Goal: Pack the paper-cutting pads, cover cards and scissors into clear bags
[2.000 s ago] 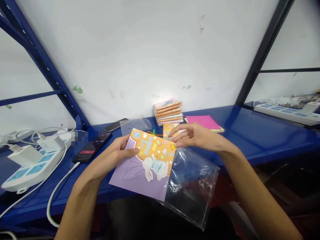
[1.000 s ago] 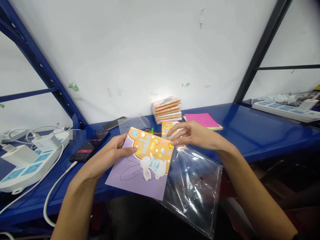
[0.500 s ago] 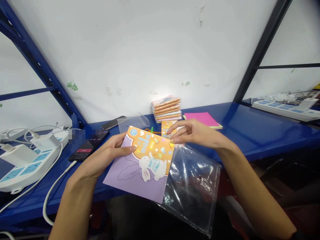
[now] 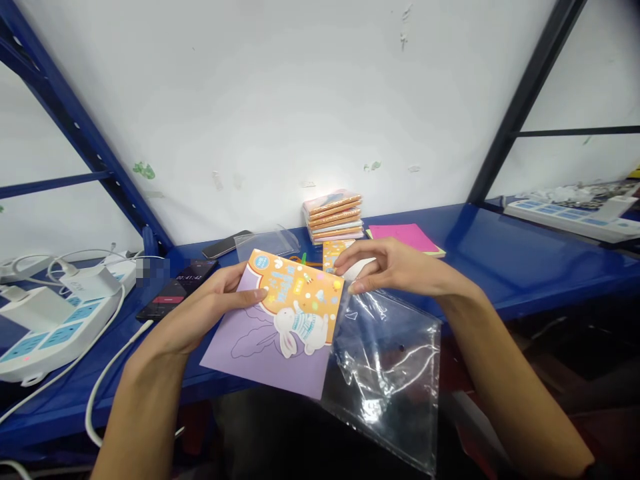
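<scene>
My left hand (image 4: 215,303) grips the left side of a purple and orange rabbit-print card (image 4: 285,320), with the thumb lying across its orange face. The card's lower right part overlaps a clear plastic bag (image 4: 385,380), which hangs off the shelf's front edge. My right hand (image 4: 385,268) pinches the bag's upper edge next to the card's right corner. Just behind those fingers, a small orange printed card (image 4: 333,255) lies on the shelf, partly hidden by them.
A stack of booklets (image 4: 333,217), pink sticky notes (image 4: 405,239), a clear plastic sleeve (image 4: 265,243) and several phones lie on the blue metal shelf (image 4: 500,267). A white power strip (image 4: 55,320) with chargers and cables sits left. A white wall rises behind.
The card has shifted slightly left and up in my left hand. The plastic bag now looks more crumpled, and my right hand stays at its upper edge.
</scene>
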Motion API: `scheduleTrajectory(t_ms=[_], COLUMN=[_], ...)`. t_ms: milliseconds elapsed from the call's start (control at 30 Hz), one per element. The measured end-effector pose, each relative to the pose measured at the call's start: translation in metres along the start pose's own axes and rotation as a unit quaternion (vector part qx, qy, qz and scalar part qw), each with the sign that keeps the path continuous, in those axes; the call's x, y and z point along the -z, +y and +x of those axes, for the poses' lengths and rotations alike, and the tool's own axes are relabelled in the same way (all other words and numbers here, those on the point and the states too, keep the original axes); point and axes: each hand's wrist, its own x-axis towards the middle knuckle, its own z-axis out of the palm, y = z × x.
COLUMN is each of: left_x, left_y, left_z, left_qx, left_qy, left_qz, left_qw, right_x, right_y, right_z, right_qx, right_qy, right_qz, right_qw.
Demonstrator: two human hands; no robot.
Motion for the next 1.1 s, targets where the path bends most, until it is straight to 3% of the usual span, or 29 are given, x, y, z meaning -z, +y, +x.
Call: scheduleTrajectory(t_ms=[1100], left_x=[0.0042], left_y=[-0.0006], left_z=[-0.0014], left_qx=[-0.002], left_qy=[0.002], left_qz=[-0.012], left_qw=[1.0], right_x=[0.0024], right_y=[0.0], right_z=[-0.0007], right_qx=[-0.001], right_qy=[-0.02], right_qz=[0.022], right_qw=[1.0])
